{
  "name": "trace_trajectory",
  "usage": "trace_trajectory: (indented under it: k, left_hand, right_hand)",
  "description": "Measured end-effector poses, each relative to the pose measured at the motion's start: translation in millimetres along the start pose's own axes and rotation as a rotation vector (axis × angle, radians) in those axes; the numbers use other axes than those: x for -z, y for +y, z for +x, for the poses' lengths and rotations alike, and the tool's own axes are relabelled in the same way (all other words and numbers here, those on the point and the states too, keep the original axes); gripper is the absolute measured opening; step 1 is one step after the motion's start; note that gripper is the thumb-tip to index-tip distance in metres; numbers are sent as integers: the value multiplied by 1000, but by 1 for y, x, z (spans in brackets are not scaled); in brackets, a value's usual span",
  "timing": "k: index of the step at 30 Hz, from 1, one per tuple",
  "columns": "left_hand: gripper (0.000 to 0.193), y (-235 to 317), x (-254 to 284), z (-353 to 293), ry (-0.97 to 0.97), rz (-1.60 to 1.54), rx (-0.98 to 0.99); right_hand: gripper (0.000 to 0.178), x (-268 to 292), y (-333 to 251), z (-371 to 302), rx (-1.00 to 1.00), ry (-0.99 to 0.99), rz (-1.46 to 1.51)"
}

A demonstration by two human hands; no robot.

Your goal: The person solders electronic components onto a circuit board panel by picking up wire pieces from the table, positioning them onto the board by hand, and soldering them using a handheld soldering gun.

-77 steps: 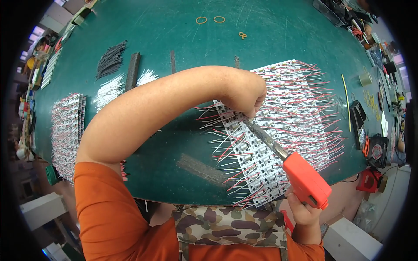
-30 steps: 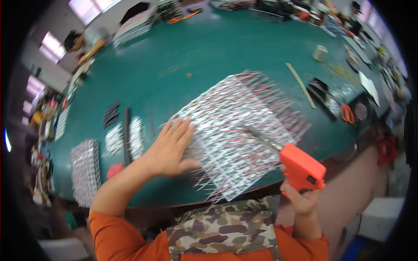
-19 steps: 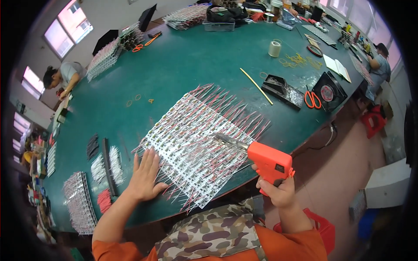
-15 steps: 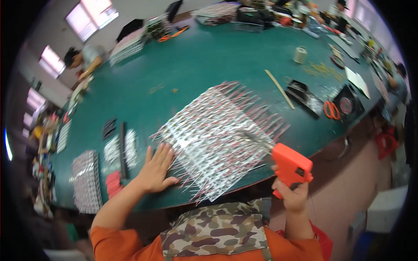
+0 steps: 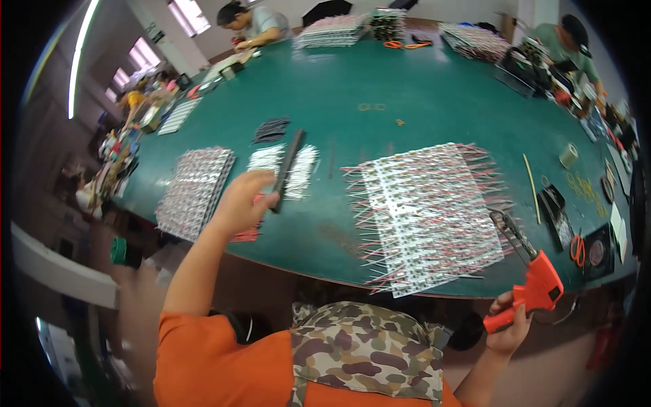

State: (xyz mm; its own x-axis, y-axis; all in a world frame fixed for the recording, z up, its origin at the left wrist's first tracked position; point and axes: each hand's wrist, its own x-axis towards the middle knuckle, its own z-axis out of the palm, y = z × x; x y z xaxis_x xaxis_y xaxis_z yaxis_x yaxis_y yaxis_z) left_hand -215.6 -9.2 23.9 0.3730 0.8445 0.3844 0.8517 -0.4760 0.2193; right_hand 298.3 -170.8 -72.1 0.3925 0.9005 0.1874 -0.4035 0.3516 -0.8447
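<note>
Left hand: the left hand point(image 5: 239, 203) is over the red wires point(image 5: 247, 236), thumb and fingers parted, near the dark bar point(image 5: 291, 163); contact with either cannot be told.
Right hand: the right hand point(image 5: 510, 329) is clamped around the handle of the red soldering gun point(image 5: 540, 283), below the table's near edge.
Hands: well apart, one on each side of the circuit boards.
Gun tip: points up and leftward at the right edge of the circuit boards point(image 5: 424, 220); contact cannot be told.
Circuit boards: a white sheet lying flat on the green table point(image 5: 332, 81), red and white leads jutting from both sides.
White wires: white wires point(image 5: 302, 169) lie in two bundles, one on each side of the bar.
Dark strips: dark strips point(image 5: 271, 129) lie beyond the left bundle.
Board stack: the board stack point(image 5: 195, 190) lies left of the wires.
Scissors: orange-handled scissors point(image 5: 577, 251) lie right of the gun.
</note>
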Motion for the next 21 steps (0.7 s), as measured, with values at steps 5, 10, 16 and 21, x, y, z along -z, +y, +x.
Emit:
trace_trajectory:
  k: [5,10,16,21]
  left_hand:
    - [20,-49,-10,20,30,-60,233]
    - [17,-35,-33,44,-158,-31,92]
    - [15,-32,-49,46,-252,78,-56]
    - [6,-36,-62,37,-229,256,-138]
  right_hand:
    - [32,-7,11,13,-35,13,-16]
    - [31,-19,20,26,-92,54,-18]
    - [31,-33,20,27,-89,69,-50]
    - [31,-42,24,33,-92,50,-19]
